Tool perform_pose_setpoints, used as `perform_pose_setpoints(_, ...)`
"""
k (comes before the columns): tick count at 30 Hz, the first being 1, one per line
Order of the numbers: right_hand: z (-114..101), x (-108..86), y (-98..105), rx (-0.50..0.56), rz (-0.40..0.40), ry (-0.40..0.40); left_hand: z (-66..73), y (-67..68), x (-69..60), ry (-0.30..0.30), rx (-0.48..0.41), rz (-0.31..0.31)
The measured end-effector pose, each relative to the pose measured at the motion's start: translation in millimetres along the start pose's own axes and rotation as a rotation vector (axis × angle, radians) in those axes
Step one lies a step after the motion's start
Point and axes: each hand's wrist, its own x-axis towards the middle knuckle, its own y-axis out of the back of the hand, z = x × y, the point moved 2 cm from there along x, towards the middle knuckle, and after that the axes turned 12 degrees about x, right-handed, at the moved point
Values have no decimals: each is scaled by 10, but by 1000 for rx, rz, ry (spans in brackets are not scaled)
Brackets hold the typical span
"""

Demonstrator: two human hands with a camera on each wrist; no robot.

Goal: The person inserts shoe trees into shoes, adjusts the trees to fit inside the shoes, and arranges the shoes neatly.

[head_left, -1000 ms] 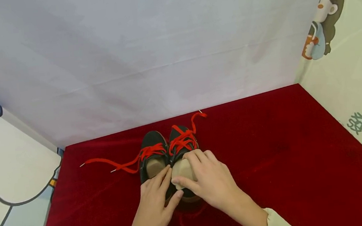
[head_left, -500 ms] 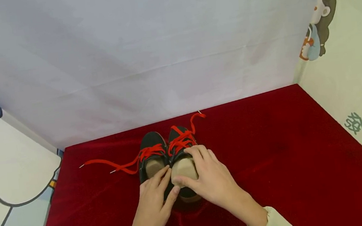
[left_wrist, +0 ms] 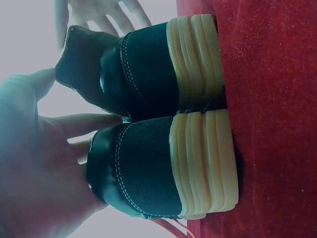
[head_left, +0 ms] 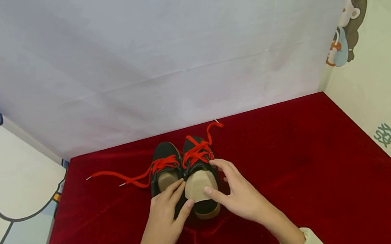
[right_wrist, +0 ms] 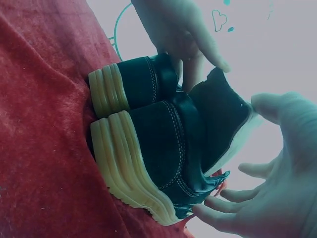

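Observation:
Two dark shoes with red laces and thick tan soles stand side by side, toes away from me: a left shoe (head_left: 164,150) and a right shoe (head_left: 206,206). From the right shoe's opening a beige insole (head_left: 200,186) sticks up at the heel end, its dark underside facing the wrist cameras. My left hand (head_left: 166,220) lies over the left shoe's heel, fingers extended and thumb tip at the insole's edge. Beside the right shoe, my right hand (head_left: 242,196) has its fingers spread, its thumb by the insole's corner and a fingertip near the shoe's side.
Red cloth (head_left: 292,159) covers the surface. A pale fabric wall (head_left: 174,60) rises behind, with printed panels at left and right. Loose red lace ends (head_left: 115,174) trail leftward from the left shoe; another lace end (head_left: 213,124) curls behind the right shoe.
My right hand has loosened from the insole and moved slightly right, uncovering more of it and the right shoe's heel. The left hand stays almost still.

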Motion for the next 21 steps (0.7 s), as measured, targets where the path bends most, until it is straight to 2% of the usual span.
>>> perform_pose_setpoints(7,58,41,-26,64,-7,-58,0,2,12,1,-12,22)
perform_pose_setpoints(21,102,67,-39,50,23,-58,-13,-4,43,-7,9,57)
